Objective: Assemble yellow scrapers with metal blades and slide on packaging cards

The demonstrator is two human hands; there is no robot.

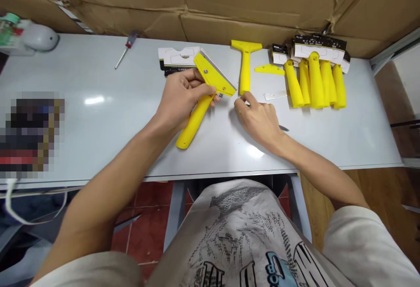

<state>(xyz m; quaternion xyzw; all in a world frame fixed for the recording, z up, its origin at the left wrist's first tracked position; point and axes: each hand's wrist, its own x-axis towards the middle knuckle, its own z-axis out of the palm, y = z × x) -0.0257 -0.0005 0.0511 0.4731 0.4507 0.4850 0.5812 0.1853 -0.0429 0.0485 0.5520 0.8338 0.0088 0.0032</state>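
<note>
Item one: a yellow scraper [215,77], centre of the frame, raised above the counter [108,138]. Your left hand [182,94] pinches it at the neck, thumb on the near side, apparently to keep skin off the blade edge and turn the two screws toward you. Some fingers pass behind the neck, out of sight.

Item two: your right hand [260,118], just right of centre, fingers curled in low. A slim dark tool [284,128] shows its end beyond the palm (the rest is covered); whether you grip it or merely rest over it, you cannot tell from here.

Nearby: a bladeless-looking yellow handle piece [245,64], upper centre, and a loose yellow plate [269,69] beside it, perhaps laid apart so the screw holes stay easy to see. A clear strip [274,96] lies below, faint against the white.

Right of frame: five yellow handles [315,81], grouped side by side, probably to save room; cards [320,46] conceal their heads.

Outer lots: a card [175,59], partly behind your left hand; a screwdriver [126,48], upper left; a pixelated block [33,134], far left, unreadable.
</note>
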